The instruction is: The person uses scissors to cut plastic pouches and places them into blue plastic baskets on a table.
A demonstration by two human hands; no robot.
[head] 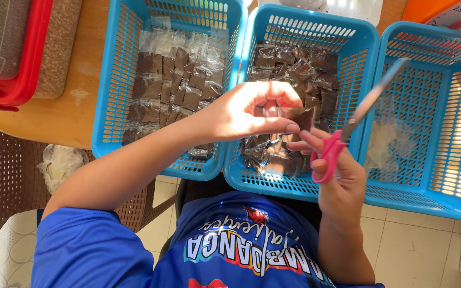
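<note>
Between blue baskets [366, 45]: hands, sachet [289, 113], scissors [348, 128].

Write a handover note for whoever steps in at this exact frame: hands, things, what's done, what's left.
Left hand: pinches a small clear packet of brown filling over the middle basket.
Right hand: holds pink-handled scissors, blades pointing up over the right basket.
Left basket: packets lie in neat rows. Middle basket: loose packets heaped. Right basket: only clear scraps.
Done: cannot tell whether the held packet is cut.
Left: the heaped packets.
</note>
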